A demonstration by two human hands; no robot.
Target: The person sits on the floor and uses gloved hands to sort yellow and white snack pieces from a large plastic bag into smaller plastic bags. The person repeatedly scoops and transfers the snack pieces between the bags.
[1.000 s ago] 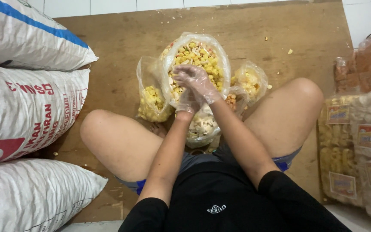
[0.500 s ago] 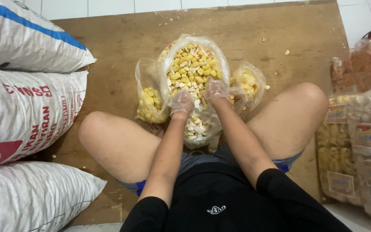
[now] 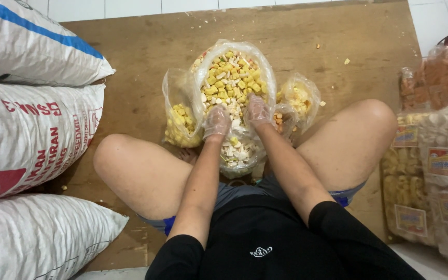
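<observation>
Two gloved hands work inside a clear plastic bag as a person sits cross-legged on a brown board [image 3: 130, 46], seen from above. Nearest the body, the bag of white crackers [image 3: 239, 153] lies between the knees. Just beyond it, the left hand [image 3: 217, 122] and right hand [image 3: 258, 111] rest side by side, a little apart, at the near mouth of the large open bag of mixed yellow and white snacks [image 3: 234, 78]; both curl down into the pieces, though whether the fingers close on anything cannot be told. A smaller bag of yellow pieces [image 3: 181, 122] leans on the left, another small bag [image 3: 299, 98] on the right. Stacked white sacks [image 3: 32, 124] line the far left edge, and sealed snack packs [image 3: 431, 171] sit on the right.

The open bag stands slack and unsupported; a hard scoop or a tug on its thin rim could, by the look of it, tip it and spill more pieces onto the board, where stray crumbs [image 3: 346, 61] already lie at the far side.
</observation>
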